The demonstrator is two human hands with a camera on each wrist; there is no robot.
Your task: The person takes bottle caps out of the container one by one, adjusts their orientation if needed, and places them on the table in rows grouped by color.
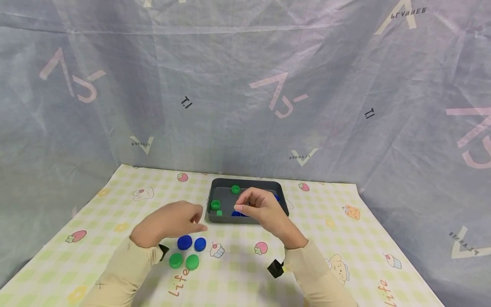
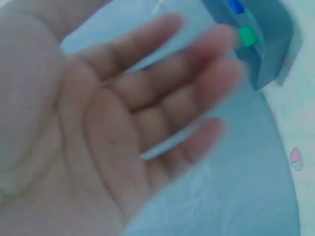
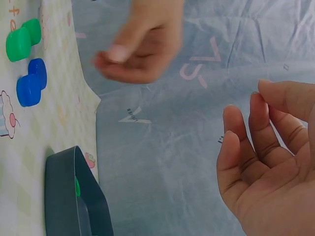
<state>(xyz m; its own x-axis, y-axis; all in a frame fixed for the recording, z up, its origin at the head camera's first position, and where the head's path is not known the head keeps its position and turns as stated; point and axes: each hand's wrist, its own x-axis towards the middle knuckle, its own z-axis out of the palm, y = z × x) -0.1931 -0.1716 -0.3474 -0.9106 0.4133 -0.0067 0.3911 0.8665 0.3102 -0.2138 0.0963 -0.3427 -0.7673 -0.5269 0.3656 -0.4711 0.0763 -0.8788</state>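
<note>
My left hand (image 1: 177, 218) hovers left of the dark grey tray (image 1: 245, 220), above two blue bottle caps (image 1: 184, 242) and two green bottle caps (image 1: 176, 260) grouped on the cloth. In the left wrist view its fingers (image 2: 172, 88) are loosely extended and blurred, with nothing in the palm. Over the tray's front part is my right hand (image 1: 265, 209); the right wrist view shows its fingers gently bent, thumb close to a fingertip, holding nothing. Inside the tray lie green caps (image 1: 215, 205) toward the left and blue caps (image 1: 235, 213), partly hidden by the right hand.
A checked tablecloth (image 1: 314, 264) with printed fruit and animals covers the table. Grey fabric (image 1: 215, 128) hangs behind and at both sides. A small black object (image 1: 275, 268) is beside the right sleeve, and another (image 1: 163, 252) beside the left.
</note>
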